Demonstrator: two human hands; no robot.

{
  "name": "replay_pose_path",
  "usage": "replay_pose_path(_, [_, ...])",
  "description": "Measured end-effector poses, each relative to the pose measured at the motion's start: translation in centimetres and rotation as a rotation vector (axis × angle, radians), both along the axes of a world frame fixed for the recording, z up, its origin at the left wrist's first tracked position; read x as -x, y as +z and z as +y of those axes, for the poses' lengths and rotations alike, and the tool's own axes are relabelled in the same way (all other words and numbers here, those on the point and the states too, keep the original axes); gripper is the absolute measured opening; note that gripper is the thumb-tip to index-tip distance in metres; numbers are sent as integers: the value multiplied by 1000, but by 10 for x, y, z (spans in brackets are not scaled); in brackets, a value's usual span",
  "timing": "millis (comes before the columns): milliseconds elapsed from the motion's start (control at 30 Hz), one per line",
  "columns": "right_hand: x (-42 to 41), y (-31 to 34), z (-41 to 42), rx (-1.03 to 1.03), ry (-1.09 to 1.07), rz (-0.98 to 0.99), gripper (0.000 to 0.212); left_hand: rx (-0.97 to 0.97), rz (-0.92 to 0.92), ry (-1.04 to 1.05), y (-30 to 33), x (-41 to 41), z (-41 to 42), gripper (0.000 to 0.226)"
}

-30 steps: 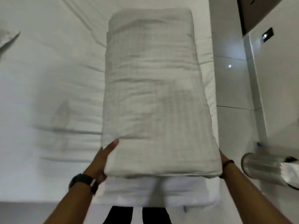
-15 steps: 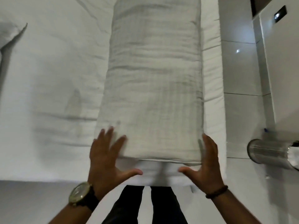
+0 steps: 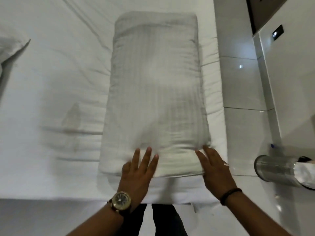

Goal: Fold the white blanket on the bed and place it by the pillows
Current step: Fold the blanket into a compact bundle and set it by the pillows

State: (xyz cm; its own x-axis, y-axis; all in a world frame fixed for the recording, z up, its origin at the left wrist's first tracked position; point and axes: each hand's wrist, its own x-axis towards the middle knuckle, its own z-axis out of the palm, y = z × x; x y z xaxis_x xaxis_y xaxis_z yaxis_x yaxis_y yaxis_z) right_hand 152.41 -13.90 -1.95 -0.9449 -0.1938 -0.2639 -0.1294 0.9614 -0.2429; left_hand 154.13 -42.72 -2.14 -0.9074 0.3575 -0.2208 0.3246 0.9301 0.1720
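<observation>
- Bed [image 3: 51,82] under a wrinkled white sheet fills the left and middle of the frame, with a faint stain at middle left.
- Glossy tiled floor [image 3: 242,86] runs down the right side, a wall panel beyond it at upper right.
- White blanket [image 3: 153,92], folded into a long thick rectangle, lies flat along the bed's right edge, from upper centre to lower centre; half a second ago its far end ran out of the top of the frame, now I see the whole of it.
- Pillow corner [image 3: 12,48] shows at the far left edge, well apart from the blanket.
- Metal bin [image 3: 279,171] lies at lower right on the floor.
- My left hand [image 3: 138,172], watch [image 3: 121,200] on the wrist, rests flat on the blanket's near end, fingers spread and released; earlier it sat at the left corner.
- My right hand [image 3: 214,169] presses open-palmed on the near right corner, gripping nothing.
</observation>
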Motion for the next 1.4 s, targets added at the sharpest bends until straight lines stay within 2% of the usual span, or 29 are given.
replay_pose_path(67, [5, 25, -21, 65, 12, -89, 90, -113, 13, -22, 9, 5, -11, 71])
replay_pose_path(100, [7, 42, -37, 206, 25, -131, 94, -198, 43, -9, 17, 12, -20, 68])
replay_pose_path(167, [22, 65, -80, 425, 68, -10, 88, -356, 145, 95, 26, 41, -33, 58])
replay_pose_path(200, [39, 67, -102, 467, 79, 44, 81, -372, 165, 153, 27, 60, -35, 57])
replay_pose_path(233, [59, 58, -120, 443, 84, 78, 73, -345, 154, 184, 24, 77, -33, 57])
replay_pose_path(300, [100, 29, -135, 219, 105, 106, 66, -214, 95, 171, 8, 101, -24, 60])
replay_pose_path(367, [132, -2, -111, -45, 55, 2, 79, -102, -5, 278, -17, 110, -31, 70])
replay_pose_path(400, [139, -14, -89, -118, -28, -64, 81, -82, -67, 418, -28, 108, -42, 77])
replay_pose_path(467, [144, -24, -50, -128, -249, -162, 76, -107, -192, 723, -38, 105, -66, 89])
replay_pose_path(533, [148, -12, -37, -6, -449, -267, 82, -282, -269, 871, -36, 114, -78, 97])
replay_pose_path(567, [156, -7, -40, 22, -480, -246, 85, -407, -241, 896, -34, 127, -80, 95])
replay_pose_path(600, [165, -1, -47, 19, -447, -169, 86, -485, -182, 902, -30, 143, -83, 89])
replay_pose_path(633, [178, 2, -58, 10, -360, -76, 84, -477, -124, 879, -27, 162, -84, 84])
replay_pose_path(667, [194, 4, -70, 17, -247, 9, 81, -389, -67, 813, -28, 181, -85, 83])
replay_pose_path(733, [233, 8, -98, 45, -30, 139, 76, -196, 66, 556, -29, 221, -74, 85])
replay_pose_path(800, [282, 1, -119, 38, 93, 179, 68, -180, 154, 289, -34, 271, -54, 75])
replay_pose_path(867, [340, -14, -113, -36, 75, 111, 64, -133, 188, 175, -47, 331, -47, 70])
replay_pose_path(900, [370, -23, -101, -65, -28, 56, 67, -94, 162, 235, -53, 367, -54, 69])
replay_pose_path(967, [411, -37, -63, -82, -316, -49, 75, -109, 18, 514, -63, 431, -86, 68])
replay_pose_path(1033, [435, -37, -45, -94, -472, 0, 78, -108, 31, 601, -63, 463, -105, 70])
replay_pose_path(1067, [445, -36, -50, -96, -455, 91, 76, -80, 126, 541, -62, 472, -100, 69])
replay_pose_path(1133, [471, -27, -80, -38, -257, 294, 66, -140, 318, 353, -52, 491, -72, 66])
replay_pose_path(1200, [504, -21, -114, -8, 6, 371, 61, -129, 330, 221, -47, 516, -48, 63])
replay_pose_path(1233, [520, -26, -125, -30, 63, 347, 62, -83, 267, 260, -48, 529, -45, 64])
replay_pose_path(1300, [538, -47, -125, -98, 3, 249, 71, -33, 72, 561, -59, 555, -63, 79])
replay_pose_path(1333, [539, -59, -116, -123, -49, 214, 78, -68, -20, 705, -67, 560, -75, 88])
replay_pose_path(1400, [540, -79, -99, -82, -196, 238, 92, -205, -99, 830, -76, 557, -91, 99])
